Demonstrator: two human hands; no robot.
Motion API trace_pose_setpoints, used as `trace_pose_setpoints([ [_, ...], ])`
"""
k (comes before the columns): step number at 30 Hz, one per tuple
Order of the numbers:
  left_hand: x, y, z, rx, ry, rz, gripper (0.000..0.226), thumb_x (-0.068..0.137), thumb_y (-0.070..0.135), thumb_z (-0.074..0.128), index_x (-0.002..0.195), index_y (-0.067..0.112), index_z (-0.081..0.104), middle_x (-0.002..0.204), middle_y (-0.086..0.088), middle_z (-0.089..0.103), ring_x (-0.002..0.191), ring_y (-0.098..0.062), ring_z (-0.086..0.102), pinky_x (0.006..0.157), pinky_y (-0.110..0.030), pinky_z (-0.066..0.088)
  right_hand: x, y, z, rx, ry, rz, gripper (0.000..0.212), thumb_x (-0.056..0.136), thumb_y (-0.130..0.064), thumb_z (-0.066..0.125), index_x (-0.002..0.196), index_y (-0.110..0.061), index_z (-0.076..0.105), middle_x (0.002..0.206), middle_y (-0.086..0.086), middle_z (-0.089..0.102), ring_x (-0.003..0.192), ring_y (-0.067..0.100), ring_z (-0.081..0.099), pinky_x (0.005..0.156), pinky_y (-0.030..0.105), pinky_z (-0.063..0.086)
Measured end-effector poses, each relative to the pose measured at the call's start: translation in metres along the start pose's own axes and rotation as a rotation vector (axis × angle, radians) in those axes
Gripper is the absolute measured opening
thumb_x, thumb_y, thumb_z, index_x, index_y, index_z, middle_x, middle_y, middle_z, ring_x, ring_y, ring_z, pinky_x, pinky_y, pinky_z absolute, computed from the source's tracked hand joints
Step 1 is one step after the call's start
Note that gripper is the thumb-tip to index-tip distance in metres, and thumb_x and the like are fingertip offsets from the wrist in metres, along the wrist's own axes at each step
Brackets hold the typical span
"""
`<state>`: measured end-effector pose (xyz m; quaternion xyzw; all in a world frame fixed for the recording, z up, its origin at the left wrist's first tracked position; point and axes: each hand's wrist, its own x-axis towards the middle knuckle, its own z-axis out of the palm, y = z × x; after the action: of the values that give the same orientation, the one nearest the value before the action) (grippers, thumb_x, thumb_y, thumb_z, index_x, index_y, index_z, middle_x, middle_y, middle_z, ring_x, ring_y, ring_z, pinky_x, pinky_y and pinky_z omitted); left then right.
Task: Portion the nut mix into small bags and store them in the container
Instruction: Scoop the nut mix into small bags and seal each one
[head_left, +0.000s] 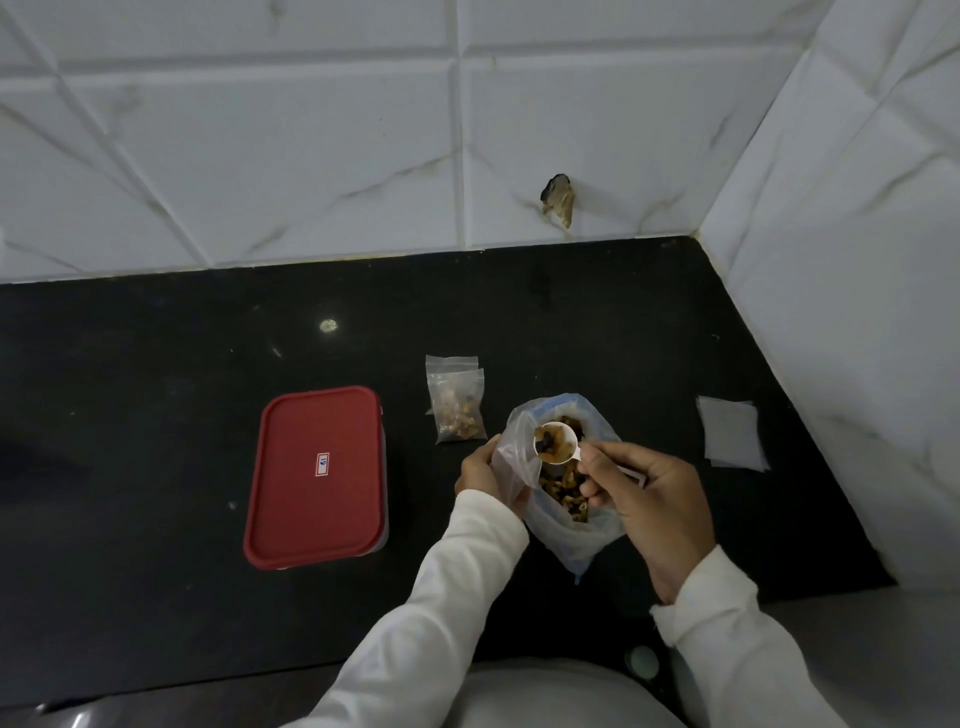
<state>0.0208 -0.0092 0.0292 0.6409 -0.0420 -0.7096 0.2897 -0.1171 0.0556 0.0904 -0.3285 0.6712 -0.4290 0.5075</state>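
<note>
Right hand (655, 512) gripping full scoop (556, 441) above nut bag (574, 540), left hand (484, 475) clutching plastic (515, 456)

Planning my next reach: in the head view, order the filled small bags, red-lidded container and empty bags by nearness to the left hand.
1. Filled small bags, just beyond the left hand.
2. Red-lidded container, to its left.
3. Empty bags, far right.
</note>
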Motion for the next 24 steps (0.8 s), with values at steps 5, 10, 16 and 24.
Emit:
trace_pose_setpoints([
  [5,-0.003,0.003,0.001,-0.061,0.004,-0.051,0.032,0.1,0.016,0.051,0.132,0.018,0.055,0.097,-0.01,0.057,0.092,-0.027,0.055,0.07,-0.036,0.053,0.002,0.003,-0.003,-0.087,-0.008,-0.089,0.009,0.086,-0.021,0.068,0.093,-0.023,0.073,0.075,0.001,0.072,0.07,0.012,0.068,0.065,0.021,0.053],
  [10,-0.002,0.005,0.004,-0.082,0.026,-0.091,0.027,0.098,0.021,0.051,0.124,0.017,0.06,0.099,-0.013,0.06,0.1,-0.03,0.056,0.074,-0.04,0.051,0.004,0.008,-0.001,-0.22,0.007,-0.202,0.01,0.087,-0.025,0.067,0.096,-0.023,0.072,0.075,-0.006,0.072,0.07,0.008,0.069,0.066,0.021,0.054],
  [16,-0.002,0.006,0.006,0.316,0.035,0.011,0.036,0.097,0.012,0.056,0.133,0.011,0.05,0.12,-0.014,0.057,0.12,-0.031,0.053,0.091,-0.034,0.044,0.007,0.01,0.003,-0.264,0.024,-0.251,0.01,0.087,-0.026,0.067,0.096,-0.023,0.072,0.075,-0.01,0.072,0.07,0.006,0.069,0.066,0.022,0.056],
  [24,0.006,0.015,0.011,0.982,0.046,0.166,0.044,0.09,0.022,0.067,0.13,0.016,0.049,0.133,-0.011,0.051,0.123,-0.027,0.051,0.107,-0.04,0.042,0.01,0.01,0.001,-0.291,0.018,-0.279,0.012,0.086,-0.028,0.067,0.096,-0.023,0.071,0.076,-0.012,0.072,0.07,0.005,0.069,0.069,0.023,0.056],
])
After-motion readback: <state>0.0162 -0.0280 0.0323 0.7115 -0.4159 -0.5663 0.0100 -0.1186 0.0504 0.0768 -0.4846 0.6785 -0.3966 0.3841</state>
